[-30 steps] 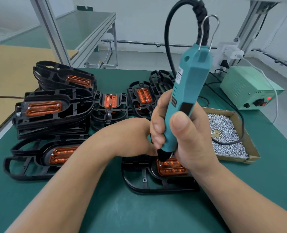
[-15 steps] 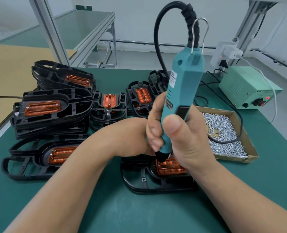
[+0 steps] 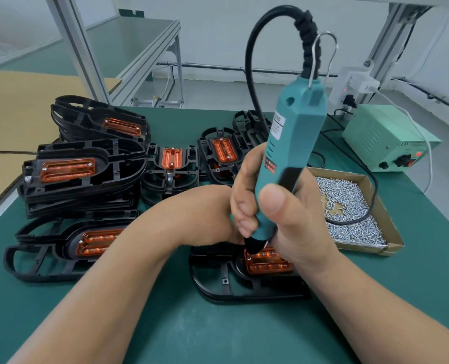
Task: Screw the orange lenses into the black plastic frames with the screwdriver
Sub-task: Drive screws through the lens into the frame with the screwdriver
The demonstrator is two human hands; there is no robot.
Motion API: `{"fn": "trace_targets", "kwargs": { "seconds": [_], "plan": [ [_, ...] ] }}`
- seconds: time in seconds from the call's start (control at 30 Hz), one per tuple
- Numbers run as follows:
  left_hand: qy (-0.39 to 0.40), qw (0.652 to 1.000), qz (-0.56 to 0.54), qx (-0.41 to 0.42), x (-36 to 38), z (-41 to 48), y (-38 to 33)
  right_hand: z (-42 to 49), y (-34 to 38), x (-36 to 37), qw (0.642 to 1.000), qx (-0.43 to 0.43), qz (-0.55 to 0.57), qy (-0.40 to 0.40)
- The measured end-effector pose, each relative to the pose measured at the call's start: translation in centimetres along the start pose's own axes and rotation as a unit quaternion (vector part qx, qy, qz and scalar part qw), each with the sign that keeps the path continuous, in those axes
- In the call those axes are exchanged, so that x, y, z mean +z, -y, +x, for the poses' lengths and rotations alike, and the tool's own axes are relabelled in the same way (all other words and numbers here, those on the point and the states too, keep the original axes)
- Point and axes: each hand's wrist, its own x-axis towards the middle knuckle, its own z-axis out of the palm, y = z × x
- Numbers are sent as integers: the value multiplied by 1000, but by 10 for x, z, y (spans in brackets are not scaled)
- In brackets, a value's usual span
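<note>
Lens (image 3: pixel 268 261) of orange plastic sits in the black frame (image 3: pixel 224 274) on the green worktop (image 3: pixel 165 324), electric screwdriver (image 3: pixel 294 143) tip down at its left end: this piece looks mid-fastening. Stacked frames (image 3: pixel 86 185) left of and behind that frame already carry screwed lenses. The right hand (image 3: pixel 297 224) has its grip wrapped tight round the screwdriver; the left hand (image 3: pixel 205 214) lies beside the tip, fingers hidden, grip impossible to tell.

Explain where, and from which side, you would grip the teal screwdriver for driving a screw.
Low on the teal barrel of the screwdriver, just above its black nose, from the right, as the right hand does. It stands near upright, and its cable leaves the top.
</note>
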Motion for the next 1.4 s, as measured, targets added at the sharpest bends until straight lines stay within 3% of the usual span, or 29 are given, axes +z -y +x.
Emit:
{"fn": "trace_targets", "kwargs": {
  "seconds": [0.27, 0.5, 0.8, 1.07, 1.4],
  "plan": [
    [-3, 1000, 11, 11, 1, -1, 1, 1, 10, -3, 998, -12, 52, 28],
    [-4, 1000, 15, 7, 2, 0, 3, 4, 9, 0, 1000, -8, 19, -20],
    [-5, 1000, 16, 10, 4, 3, 7, 13, 24, -2, 995, -38, 82, 52],
    [-4, 999, 50, -5, 4, 5, 11, 17, 28, -33, 990, -30, 91, -102],
    [-24, 996, 82, -4, 7, 2, 7, 14, 30, -88, 948, -32, 147, -282]
  ]
}}
